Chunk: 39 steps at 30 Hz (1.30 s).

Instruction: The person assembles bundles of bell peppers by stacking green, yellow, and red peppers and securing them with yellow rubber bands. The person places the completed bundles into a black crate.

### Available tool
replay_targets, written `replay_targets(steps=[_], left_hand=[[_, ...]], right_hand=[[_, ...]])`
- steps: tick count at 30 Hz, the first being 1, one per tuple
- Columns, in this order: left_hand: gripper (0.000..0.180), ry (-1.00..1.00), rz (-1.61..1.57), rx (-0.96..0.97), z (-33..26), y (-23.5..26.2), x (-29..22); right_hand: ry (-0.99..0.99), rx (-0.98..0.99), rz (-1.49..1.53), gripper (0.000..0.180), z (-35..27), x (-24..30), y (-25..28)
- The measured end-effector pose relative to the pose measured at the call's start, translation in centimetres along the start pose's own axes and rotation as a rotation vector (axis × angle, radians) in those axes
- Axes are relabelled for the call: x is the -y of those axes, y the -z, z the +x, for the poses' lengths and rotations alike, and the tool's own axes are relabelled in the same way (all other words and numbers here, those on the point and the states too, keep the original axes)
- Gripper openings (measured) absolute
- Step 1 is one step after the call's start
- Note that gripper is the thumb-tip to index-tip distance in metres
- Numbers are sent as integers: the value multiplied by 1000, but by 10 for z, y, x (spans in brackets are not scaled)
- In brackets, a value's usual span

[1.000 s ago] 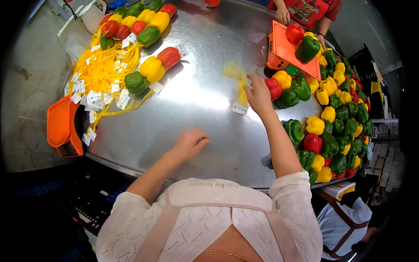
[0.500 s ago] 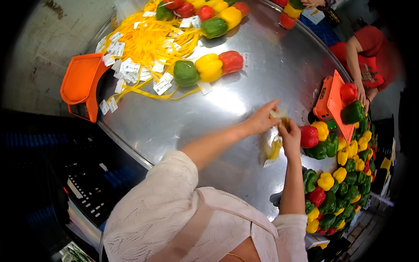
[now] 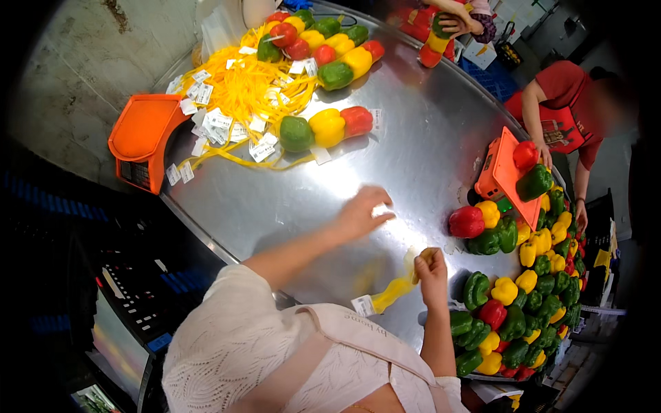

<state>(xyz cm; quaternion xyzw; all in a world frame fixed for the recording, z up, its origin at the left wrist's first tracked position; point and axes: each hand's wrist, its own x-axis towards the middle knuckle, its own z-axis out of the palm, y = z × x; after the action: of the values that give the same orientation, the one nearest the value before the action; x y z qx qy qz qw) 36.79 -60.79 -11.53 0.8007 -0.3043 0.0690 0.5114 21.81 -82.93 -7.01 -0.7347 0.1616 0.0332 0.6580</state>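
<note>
Near the lower middle of the frame, the right hand [image 3: 430,272] has its fingers curled shut around the top of a yellow net bag [image 3: 396,292], which trails down and to the left from the fist to a white tag [image 3: 363,305] at its end. Gripped at one end like this, the bag hangs limp and looks empty. Just above and left of it, the left hand [image 3: 361,213] is stretched forward over the round steel table [image 3: 413,138], fingers loosely together and slightly bent, holding nothing; whether the fingertips touch the metal I cannot tell, as glare sits right beside them.

Outward to the right, loose red, yellow and green peppers [image 3: 523,303] are heaped along the table's right edge, within easy reach of the hand with the bag. An orange tilted stand [image 3: 506,172] sits above that heap, right of centre, with a red and a green pepper resting on it, next to a co-worker in a red shirt [image 3: 561,110].

In the upper middle lies a finished-looking row of three peppers, green, yellow and red [image 3: 327,127], lined up inside netting with a tag. Beyond it, at upper left, a loose pile of yellow nets with white tags [image 3: 237,96] is spread out, with more bagged peppers [image 3: 323,41] behind. A second orange stand [image 3: 141,138] juts off the table's left edge.
</note>
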Motion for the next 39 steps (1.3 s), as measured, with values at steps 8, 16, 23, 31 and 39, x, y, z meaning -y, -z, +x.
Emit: replay_targets(steps=[8, 16, 23, 31, 39], left_hand=[[92, 255, 954, 152, 107, 110, 56], [87, 494, 906, 325, 140, 121, 70], [94, 476, 939, 401, 136, 119, 74], [84, 293, 912, 430, 126, 132, 69], [85, 107, 855, 236, 167, 164, 59]], right_hand=[[467, -272, -1038, 15, -27, -91, -12], [470, -362, -992, 13, -25, -105, -12], [484, -345, -949, 11, -24, -102, -15], [452, -361, -978, 15, -26, -100, -16], [395, -351, -963, 10, -26, -97, -19]])
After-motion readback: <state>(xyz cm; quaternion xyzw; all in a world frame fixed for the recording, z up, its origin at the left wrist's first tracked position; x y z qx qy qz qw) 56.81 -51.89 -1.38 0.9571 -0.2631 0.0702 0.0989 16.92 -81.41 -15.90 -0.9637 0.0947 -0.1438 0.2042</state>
